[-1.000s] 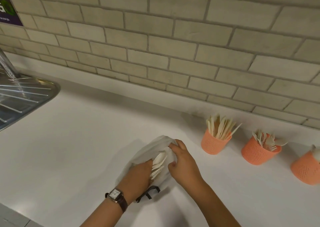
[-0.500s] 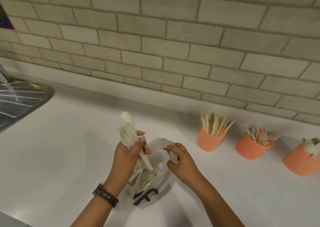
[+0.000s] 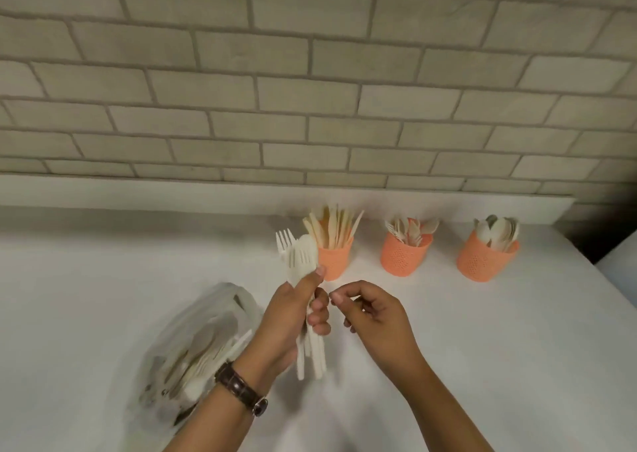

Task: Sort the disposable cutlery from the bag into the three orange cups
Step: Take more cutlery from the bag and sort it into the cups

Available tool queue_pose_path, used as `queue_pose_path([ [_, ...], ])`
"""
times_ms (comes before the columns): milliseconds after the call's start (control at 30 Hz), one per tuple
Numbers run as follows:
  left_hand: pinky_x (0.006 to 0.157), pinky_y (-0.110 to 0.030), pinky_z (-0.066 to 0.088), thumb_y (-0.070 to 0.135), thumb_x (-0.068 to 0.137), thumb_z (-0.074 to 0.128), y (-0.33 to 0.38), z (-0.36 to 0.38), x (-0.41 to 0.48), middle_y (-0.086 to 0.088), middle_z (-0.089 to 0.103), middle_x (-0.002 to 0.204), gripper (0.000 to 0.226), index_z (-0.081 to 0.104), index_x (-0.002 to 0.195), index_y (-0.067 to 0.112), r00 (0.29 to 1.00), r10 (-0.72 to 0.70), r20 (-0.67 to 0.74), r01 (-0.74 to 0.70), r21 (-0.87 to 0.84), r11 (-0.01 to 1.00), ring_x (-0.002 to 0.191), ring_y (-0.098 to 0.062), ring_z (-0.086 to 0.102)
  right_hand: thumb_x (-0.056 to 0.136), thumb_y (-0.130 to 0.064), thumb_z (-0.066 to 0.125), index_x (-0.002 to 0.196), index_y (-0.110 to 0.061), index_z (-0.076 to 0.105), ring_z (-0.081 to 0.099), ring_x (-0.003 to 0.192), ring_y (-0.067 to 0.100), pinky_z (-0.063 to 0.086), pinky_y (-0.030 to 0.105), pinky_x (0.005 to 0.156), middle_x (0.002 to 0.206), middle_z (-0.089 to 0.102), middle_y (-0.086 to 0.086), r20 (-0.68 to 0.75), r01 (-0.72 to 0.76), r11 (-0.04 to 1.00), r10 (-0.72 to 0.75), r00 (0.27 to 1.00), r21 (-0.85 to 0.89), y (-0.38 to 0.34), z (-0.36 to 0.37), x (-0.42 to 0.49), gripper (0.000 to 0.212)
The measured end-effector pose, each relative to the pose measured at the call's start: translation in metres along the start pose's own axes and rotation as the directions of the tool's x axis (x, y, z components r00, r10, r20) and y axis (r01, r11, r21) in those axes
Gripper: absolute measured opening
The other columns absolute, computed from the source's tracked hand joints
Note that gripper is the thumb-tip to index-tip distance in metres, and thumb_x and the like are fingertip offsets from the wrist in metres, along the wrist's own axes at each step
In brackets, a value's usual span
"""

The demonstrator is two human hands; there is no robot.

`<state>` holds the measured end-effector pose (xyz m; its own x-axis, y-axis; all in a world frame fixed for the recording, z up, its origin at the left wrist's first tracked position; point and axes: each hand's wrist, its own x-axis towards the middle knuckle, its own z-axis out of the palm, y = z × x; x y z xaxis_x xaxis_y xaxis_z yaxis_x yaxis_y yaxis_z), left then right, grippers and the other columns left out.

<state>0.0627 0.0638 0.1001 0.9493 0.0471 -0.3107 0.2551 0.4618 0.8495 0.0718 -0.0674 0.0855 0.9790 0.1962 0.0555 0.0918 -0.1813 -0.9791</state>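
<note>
A white bench [image 3: 103,272] fills the lower half of the frame, matte and smooth, and runs back to a low white upstand [image 3: 138,193]. Above that, a wall of pale grey-beige brick [image 3: 310,89] takes up the whole upper half. At the right edge of the frame the bench ends at a dark gap [image 3: 601,241].

3 orange cups stand in a row near the upstand, right of centre, each apart from the next. The left cup [image 3: 333,262] holds knives, the middle cup [image 3: 405,258] forks and the right cup [image 3: 482,263] spoons, with the working ends pointing up.

In the lower left a translucent plastic bag [image 3: 206,334] lies on the bench, and more pale cutlery shows through it.

The left hand [image 3: 293,317], with a dark-strapped watch [image 3: 241,388] on its wrist, is raised at centre frame. Its grip is clenched around a bundle of white cutlery [image 3: 298,258]. Fork tines and a spoon bowl point up beside the left cup's left side, and the handles stick out below the palm. The right hand [image 3: 374,317] is just beside it, its grip curled with thumb and forefinger tips close together, grasping nothing that shows.
</note>
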Motion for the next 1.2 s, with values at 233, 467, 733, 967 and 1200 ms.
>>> queue_pose_path([
  [233,0.038,-0.017,0.025,0.019,0.091,0.056,-0.047,0.086,0.009,0.008,0.035,0.048,0.017,0.046,0.080,0.011,0.997,0.055,0.053,-0.068,0.286,0.956,0.038,-0.006,0.028,0.074,-0.027,0.075,0.072,-0.013,0.072,0.048,0.054,0.004,0.044,0.017,0.058,0.071,0.070,-0.005,-0.129,-0.053,0.999,0.054,0.990,0.012,-0.001,-0.092,-0.002,0.015],
  [467,0.039,-0.017,0.034,0.016,0.085,0.060,-0.088,0.148,0.014,0.018,0.048,0.046,0.015,0.055,0.085,0.030,0.969,0.245,0.009,-0.211,0.542,0.814,0.039,-0.003,0.042,0.068,-0.028,0.080,0.074,-0.013,0.073,0.053,0.052,0.005,0.046,0.016,0.056,0.072,0.072,0.000,-0.126,-0.113,0.994,0.113,0.986,0.010,0.011,-0.159,0.005,0.018],
  [733,0.039,-0.021,0.037,0.033,0.086,0.062,-0.100,0.171,0.004,0.013,0.059,0.067,0.027,0.051,0.110,0.027,0.983,0.182,0.024,-0.169,0.508,0.845,0.042,-0.004,0.044,0.080,-0.006,0.067,0.077,-0.003,0.074,0.061,0.055,0.013,0.052,0.022,0.055,0.063,0.068,0.010,0.035,-0.221,0.969,0.218,0.975,0.113,0.022,-0.194,0.012,0.008],
  [967,0.041,-0.022,0.036,0.035,0.096,0.043,-0.094,0.154,-0.002,-0.004,0.045,0.067,0.016,0.050,0.101,0.022,0.994,0.105,-0.028,-0.089,0.344,0.935,0.048,-0.012,0.044,0.083,-0.004,0.063,0.081,0.001,0.072,0.060,0.053,0.021,0.052,0.030,0.057,0.069,0.067,0.015,0.108,-0.280,0.941,0.263,0.959,0.189,0.025,-0.180,0.017,0.011],
  [1200,0.041,-0.023,0.035,0.034,0.094,0.049,-0.088,0.135,0.007,0.002,0.047,0.067,0.019,0.047,0.111,0.027,0.989,0.146,0.014,-0.139,0.394,0.909,0.049,-0.008,0.045,0.078,-0.026,0.073,0.081,-0.001,0.072,0.054,0.048,0.020,0.051,0.028,0.053,0.064,0.062,0.013,0.123,-0.278,0.943,0.259,0.958,0.182,0.023,-0.160,0.028,0.025],
])
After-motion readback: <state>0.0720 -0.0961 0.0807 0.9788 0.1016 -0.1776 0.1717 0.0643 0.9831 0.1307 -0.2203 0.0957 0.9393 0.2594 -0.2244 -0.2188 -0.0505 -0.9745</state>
